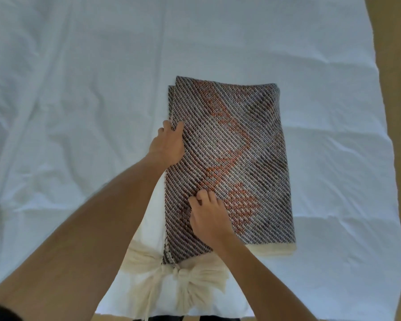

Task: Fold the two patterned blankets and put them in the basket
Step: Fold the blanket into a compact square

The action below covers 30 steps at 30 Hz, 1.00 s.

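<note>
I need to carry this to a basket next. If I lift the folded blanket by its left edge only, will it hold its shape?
Probably not. The blanket is soft woven cloth in loose stacked layers, so it would likely sag and unfold. The tassels would dangle. Its textured weave looks unlikely to slip from a grip.

Folded blanket (229,163) lies on bed sheet (79,89).

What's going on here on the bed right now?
A person is folding a dark-and-white diagonally striped woven blanket with an orange pattern on a white bed sheet. The left hand grips its left edge; the right hand pinches the top layer. It lies folded into a rectangle. No basket shows.
</note>
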### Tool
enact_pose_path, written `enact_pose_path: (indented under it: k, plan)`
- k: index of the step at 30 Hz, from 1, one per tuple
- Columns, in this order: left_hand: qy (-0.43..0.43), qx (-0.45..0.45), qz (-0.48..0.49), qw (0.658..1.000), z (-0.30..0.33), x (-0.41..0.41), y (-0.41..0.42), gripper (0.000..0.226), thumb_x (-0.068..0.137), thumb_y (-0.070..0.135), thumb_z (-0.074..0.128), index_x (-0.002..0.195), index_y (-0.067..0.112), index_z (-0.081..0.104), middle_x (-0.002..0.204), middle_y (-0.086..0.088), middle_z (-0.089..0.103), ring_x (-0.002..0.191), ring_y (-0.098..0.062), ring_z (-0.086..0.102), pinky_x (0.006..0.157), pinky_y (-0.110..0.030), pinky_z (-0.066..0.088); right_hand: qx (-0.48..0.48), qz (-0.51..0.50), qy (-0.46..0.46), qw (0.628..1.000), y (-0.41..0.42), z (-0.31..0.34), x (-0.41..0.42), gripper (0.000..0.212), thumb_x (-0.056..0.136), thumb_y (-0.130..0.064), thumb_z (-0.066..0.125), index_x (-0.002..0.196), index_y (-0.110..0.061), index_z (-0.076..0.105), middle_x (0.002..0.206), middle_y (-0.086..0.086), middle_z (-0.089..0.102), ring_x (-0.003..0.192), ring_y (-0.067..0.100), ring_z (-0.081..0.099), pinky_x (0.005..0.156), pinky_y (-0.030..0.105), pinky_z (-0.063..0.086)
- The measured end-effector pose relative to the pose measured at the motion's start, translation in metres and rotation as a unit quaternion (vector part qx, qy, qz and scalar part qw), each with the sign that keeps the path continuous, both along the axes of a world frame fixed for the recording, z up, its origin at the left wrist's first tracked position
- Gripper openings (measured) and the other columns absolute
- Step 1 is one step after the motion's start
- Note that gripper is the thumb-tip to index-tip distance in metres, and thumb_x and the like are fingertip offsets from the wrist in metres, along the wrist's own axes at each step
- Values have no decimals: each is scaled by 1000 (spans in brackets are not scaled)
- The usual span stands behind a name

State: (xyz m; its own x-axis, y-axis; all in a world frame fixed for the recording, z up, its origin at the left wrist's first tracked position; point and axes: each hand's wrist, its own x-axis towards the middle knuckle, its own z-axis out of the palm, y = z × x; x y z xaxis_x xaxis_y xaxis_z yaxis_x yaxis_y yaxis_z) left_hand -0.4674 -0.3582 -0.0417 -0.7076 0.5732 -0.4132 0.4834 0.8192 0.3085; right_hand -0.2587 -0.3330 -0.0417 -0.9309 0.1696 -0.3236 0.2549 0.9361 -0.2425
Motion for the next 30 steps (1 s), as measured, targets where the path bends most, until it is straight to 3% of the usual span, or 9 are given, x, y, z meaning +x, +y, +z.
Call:
enact_pose_path:
  k: [3, 6, 12, 18, 21, 26, 30]
  plan:
    - [-7, 10, -5, 1000, 0, -19, 14, 51, 95, 12, 38, 145, 17, 24, 136, -24, 31, 118, -40, 42, 97, -51, 41, 19, -35, 5, 999, 37, 2, -13, 36, 84, -19, 57, 119, -13, 52, 122, 13, 51, 108, 28, 53, 89, 46, 49]
    - [-14, 28, -13, 999, -5, -42, 30, 52, 96, 12, 38, 145, 19, 24, 138, -24, 28, 118, -40, 42, 99, -51, 41, 32, -65, -23, 997, 76, 6, -19, 45, 92, -24, 48, 135, -14, 41, 141, 14, 37, 129, 31, 37, 105, 48, 36]
    - [-16, 114, 51, 992, -11, -70, 58, 57, 93, 1, 45, 146, 15, 30, 143, -21, 24, 116, -40, 47, 105, -44, 39, 53, -116, -60, 990, 122, 1, -9, 49, 96, -29, 41, 142, -16, 32, 149, 15, 28, 136, 32, 28, 108, 48, 29]
    - [38, 55, 90, 994, -18, -72, 31, 57, 83, -5, 56, 136, 6, 38, 137, -21, 28, 114, -41, 46, 100, -50, 43, 41, -117, -90, 988, 123, 1, -14, 48, 97, -33, 38, 142, -18, 29, 151, 13, 24, 138, 31, 24, 110, 48, 25]
    - [59, 11, 35, 998, -17, -76, 35, 59, 87, 4, 52, 141, 10, 30, 150, -20, 15, 130, -43, 29, 105, -55, 33, 46, -123, -67, 989, 133, 5, -24, 46, 97, -32, 38, 140, -17, 34, 149, 15, 28, 136, 32, 28, 109, 46, 27]
    - [233, -25, -155, 960, -15, -66, 53, 58, 97, 38, 33, 149, 18, 19, 159, -21, -3, 146, -40, -3, 114, -61, 0, 80, -102, -25, 991, 172, 1, -47, 49, 98, -33, 37, 143, -15, 32, 153, 19, 23, 140, 37, 22, 112, 50, 22]
    - [210, -70, -208, 953, -40, -36, 55, 68, 94, 59, 3, 154, 26, 1, 159, -17, -11, 146, -37, -10, 115, -61, -3, 103, -68, -13, 992, 198, -15, -68, 56, 97, -43, 23, 146, -17, 29, 155, 18, 19, 142, 37, 18, 112, 54, 19]
